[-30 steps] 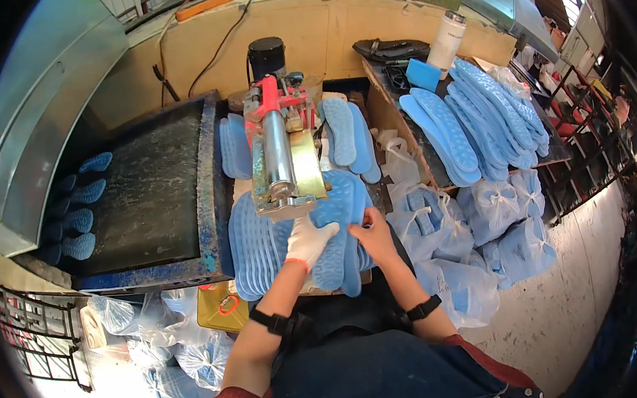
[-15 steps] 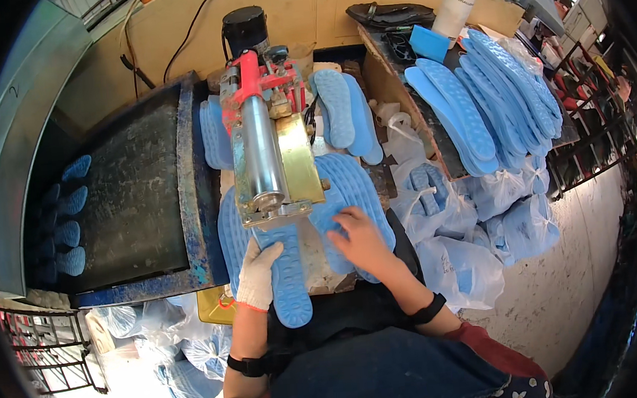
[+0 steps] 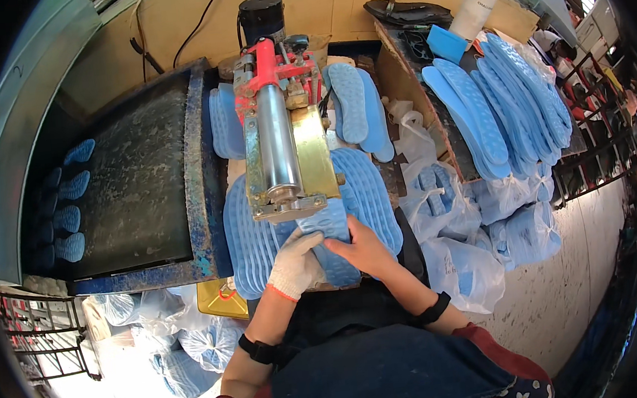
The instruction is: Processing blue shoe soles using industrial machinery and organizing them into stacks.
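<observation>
A blue shoe insole (image 3: 337, 266) with a bumpy surface lies in front of the roller machine (image 3: 279, 146), its far end close under the machine's front plate. My left hand (image 3: 296, 266), in a white knit glove, grips the insole's left side. On the right side my bare right hand (image 3: 367, 249) holds it too, thumb lying on top and fingers partly hidden. Whether it is one insole or two overlapping cannot be made out. Rows of blue insoles (image 3: 245, 242) stand left of the machine, and another row (image 3: 373, 202) stands right of it.
More insoles (image 3: 353, 103) lie behind the machine. A dark belt surface (image 3: 133, 176) with several insoles stands at left. On the right, a side table holds stacked insoles (image 3: 469, 116) and a white bottle (image 3: 474, 8). Bagged insoles (image 3: 459, 270) sit on the floor.
My right hand has left the right-hand row and taken hold of the insole. My left hand has shifted right with its insole, now nearer the right hand. The view has shifted slightly.
</observation>
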The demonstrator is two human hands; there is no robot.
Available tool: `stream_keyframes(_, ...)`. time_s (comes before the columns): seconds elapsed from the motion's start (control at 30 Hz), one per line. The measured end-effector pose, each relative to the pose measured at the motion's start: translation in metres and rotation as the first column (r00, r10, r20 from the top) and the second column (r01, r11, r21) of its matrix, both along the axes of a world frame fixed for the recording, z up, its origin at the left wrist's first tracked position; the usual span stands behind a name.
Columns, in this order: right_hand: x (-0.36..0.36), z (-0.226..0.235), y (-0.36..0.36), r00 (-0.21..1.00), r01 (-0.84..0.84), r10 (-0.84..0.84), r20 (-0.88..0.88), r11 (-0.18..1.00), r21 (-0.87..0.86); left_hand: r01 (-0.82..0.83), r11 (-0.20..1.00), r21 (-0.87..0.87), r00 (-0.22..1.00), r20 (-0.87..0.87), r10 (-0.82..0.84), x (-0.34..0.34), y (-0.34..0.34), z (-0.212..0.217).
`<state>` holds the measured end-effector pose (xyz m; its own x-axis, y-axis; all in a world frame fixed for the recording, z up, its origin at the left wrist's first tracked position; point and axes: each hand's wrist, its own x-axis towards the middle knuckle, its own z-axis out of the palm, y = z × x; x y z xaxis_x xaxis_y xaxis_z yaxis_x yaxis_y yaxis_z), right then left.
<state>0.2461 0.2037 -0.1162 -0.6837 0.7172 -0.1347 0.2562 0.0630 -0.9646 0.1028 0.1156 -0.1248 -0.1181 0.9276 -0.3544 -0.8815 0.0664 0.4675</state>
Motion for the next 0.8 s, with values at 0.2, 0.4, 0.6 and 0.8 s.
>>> stream_keyframes(0.2,0.033,0.016,0.01,0.915,0.054,-0.261,-0.309,0.836,-0.547,0.004,0.997,-0.073,0.994,0.113,0.005,0.001,0.015,0.002)
stream_keyframes(0.4,0.058,0.029,0.033,0.869,0.155,-0.369,-0.33,0.836,-0.527,-0.155,0.985,-0.075,0.975,-0.174,0.14,-0.002,0.013,0.003)
stream_keyframes(0.6,0.058,0.043,0.049,0.87,0.145,-0.269,-0.413,0.94,-0.307,-0.428,0.902,-0.067,0.111,-0.994,-0.021,-0.037,-0.014,0.015)
stream_keyframes(0.8,0.013,0.058,0.083,0.94,0.267,-0.145,-0.309,0.875,0.404,-0.462,0.855,0.235,-0.463,-0.886,-0.007,-0.047,-0.03,0.04)
